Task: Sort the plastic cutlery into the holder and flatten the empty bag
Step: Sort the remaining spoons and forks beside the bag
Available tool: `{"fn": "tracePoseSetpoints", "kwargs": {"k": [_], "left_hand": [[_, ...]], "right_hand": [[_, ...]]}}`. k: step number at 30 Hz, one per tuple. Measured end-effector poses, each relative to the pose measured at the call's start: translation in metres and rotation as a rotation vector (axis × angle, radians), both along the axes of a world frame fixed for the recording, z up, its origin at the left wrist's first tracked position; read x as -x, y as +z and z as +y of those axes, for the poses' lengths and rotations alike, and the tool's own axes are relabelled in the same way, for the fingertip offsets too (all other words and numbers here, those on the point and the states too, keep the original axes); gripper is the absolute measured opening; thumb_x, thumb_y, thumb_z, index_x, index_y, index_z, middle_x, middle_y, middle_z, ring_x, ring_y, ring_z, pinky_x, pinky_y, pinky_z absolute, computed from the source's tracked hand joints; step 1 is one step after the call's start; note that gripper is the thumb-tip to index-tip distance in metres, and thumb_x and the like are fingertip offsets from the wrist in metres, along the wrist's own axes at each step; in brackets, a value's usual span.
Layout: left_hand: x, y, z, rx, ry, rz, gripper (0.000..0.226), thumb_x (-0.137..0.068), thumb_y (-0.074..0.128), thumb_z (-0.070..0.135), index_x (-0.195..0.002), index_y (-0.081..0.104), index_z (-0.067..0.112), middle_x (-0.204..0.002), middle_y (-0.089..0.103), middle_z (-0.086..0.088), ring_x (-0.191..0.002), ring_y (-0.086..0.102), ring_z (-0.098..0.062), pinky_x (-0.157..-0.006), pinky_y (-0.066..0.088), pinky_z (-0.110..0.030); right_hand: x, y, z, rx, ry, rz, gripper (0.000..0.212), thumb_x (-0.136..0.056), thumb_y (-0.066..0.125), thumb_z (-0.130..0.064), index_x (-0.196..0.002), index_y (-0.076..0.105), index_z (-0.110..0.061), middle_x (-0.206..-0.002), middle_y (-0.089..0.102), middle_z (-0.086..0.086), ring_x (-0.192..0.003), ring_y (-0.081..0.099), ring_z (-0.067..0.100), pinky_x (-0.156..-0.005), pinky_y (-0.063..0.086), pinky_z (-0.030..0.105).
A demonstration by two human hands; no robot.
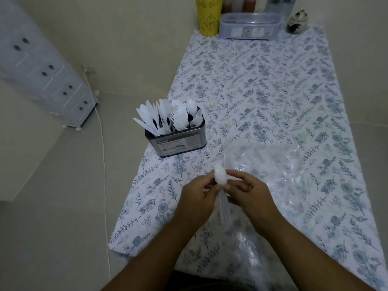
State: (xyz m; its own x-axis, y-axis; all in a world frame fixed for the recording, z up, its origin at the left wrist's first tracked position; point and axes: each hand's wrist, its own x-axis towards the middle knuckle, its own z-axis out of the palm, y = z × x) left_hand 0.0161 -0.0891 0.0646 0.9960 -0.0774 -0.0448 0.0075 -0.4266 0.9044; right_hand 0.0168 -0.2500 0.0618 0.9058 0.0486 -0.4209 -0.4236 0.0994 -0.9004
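Head view: left hand (pixel 196 195) and right hand (pixel 247 193) pinch smooth white plastic spoons (pixel 220 177) above the floral-clothed worktop (pixel 273 97), crinkled clear bag (pixel 279 164) right, boxy metal holder (pixel 175 141) far-left, bristling with cutlery.

We see open floral tablecloth (pixel 262 85) toward twelve o'clock, dark metal cutlery holder (pixel 175 141) at ten, crinkled clear plastic bag (pixel 279 164) at two

A floral cloth (pixel 273 85) covers the table; on it stand the cutlery holder (pixel 175 143) near the left edge, a clear bag (pixel 283 164) just beside it, and a yellow cup (pixel 208 16), lidded box (pixel 249 26) and small jar (pixel 297 23) at the far end.
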Motion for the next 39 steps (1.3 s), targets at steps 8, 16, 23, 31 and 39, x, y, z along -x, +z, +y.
{"fn": "tracePoseSetpoints", "kwargs": {"k": [8,16,23,31,39], "left_hand": [[-0.117,0.095,0.041,-0.093,-0.007,-0.318,0.032,-0.092,0.069,0.008,-0.123,0.067,0.013,-0.105,0.072,0.009,-0.095,0.068,0.002,-0.083,0.054,-0.014],[-0.185,0.118,0.06,-0.101,0.062,-0.422,0.027,-0.092,0.07,0.01,-0.119,0.068,0.012,-0.104,0.072,0.005,-0.096,0.069,-0.003,-0.081,0.054,-0.014],[-0.183,0.072,0.061,-0.135,0.061,-0.302,0.028,-0.093,0.067,0.008,-0.121,0.065,0.008,-0.105,0.072,0.0,-0.093,0.068,-0.002,-0.08,0.054,-0.012],[-0.188,0.066,0.054,-0.44,0.038,-0.161,0.028,-0.096,0.053,0.014,-0.122,0.063,0.007,-0.111,0.069,-0.01,-0.097,0.06,-0.021,-0.082,0.045,-0.031],[-0.184,0.071,0.048,-0.592,0.029,-0.175,0.036,-0.099,0.052,0.013,-0.133,0.062,0.008,-0.131,0.064,-0.012,-0.122,0.055,-0.026,-0.102,0.033,-0.029]], "right_hand": [[-0.125,0.083,0.032,0.056,0.036,-0.403,0.039,-0.086,0.073,0.006,-0.119,0.071,-0.015,-0.101,0.079,0.002,-0.1,0.076,0.018,-0.089,0.062,0.038],[-0.197,0.105,0.062,0.196,-0.017,-0.579,0.032,-0.083,0.079,-0.004,-0.111,0.072,-0.019,-0.098,0.079,0.0,-0.097,0.075,0.013,-0.092,0.06,0.042],[-0.198,0.062,0.063,0.352,0.043,-0.513,0.031,-0.086,0.078,-0.006,-0.109,0.07,-0.024,-0.095,0.077,-0.008,-0.091,0.074,0.005,-0.086,0.061,0.029],[-0.199,0.053,0.06,0.651,0.162,-0.584,0.025,-0.092,0.073,-0.023,-0.116,0.074,-0.023,-0.082,0.068,-0.018,-0.08,0.064,-0.003,-0.077,0.051,0.018],[-0.198,0.056,0.059,0.845,0.217,-0.65,0.024,-0.095,0.068,-0.021,-0.116,0.077,-0.014,-0.105,0.077,0.003,-0.086,0.061,0.007,-0.082,0.05,0.02]]}}
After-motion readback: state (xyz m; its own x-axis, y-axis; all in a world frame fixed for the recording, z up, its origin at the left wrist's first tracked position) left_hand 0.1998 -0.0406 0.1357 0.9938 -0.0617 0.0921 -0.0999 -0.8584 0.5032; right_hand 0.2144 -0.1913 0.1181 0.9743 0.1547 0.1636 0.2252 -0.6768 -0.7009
